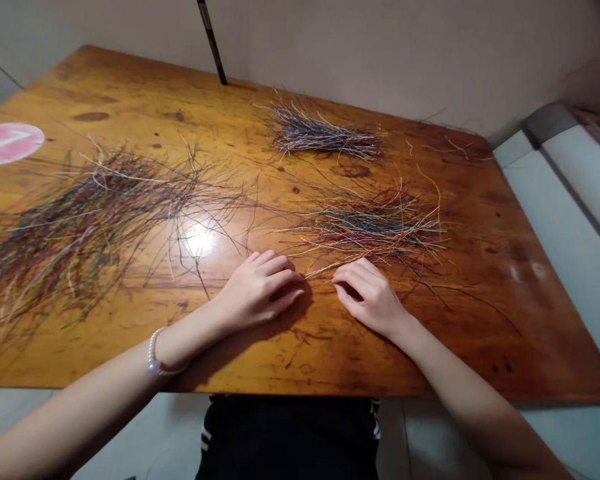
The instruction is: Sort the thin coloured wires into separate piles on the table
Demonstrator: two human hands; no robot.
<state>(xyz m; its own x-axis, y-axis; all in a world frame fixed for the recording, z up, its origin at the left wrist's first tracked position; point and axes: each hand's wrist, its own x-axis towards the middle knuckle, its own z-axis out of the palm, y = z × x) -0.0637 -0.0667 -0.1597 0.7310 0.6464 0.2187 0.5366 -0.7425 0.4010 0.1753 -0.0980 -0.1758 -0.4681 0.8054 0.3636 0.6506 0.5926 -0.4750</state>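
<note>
My left hand (265, 287), with a beaded bracelet (153, 357) on its wrist, rests low over the table with its fingers curled in. To its right my right hand (367, 293) has thumb and fingertips pinched together. Whatever either hand grips is too thin or hidden to tell. Pale wire ends (323, 269) stick out in the gap between the hands. Just beyond the right hand lies a loose bundle of thin multicoloured wires (375, 223).
A larger spread of coloured wires (95, 220) covers the table's left side. Farther back sits a bluish-white wire bundle (325, 135). Stray wires (460, 147) lie at the far right. A dark upright rod (213, 43) stands at the wooden table's (520, 320) back edge, by the wall.
</note>
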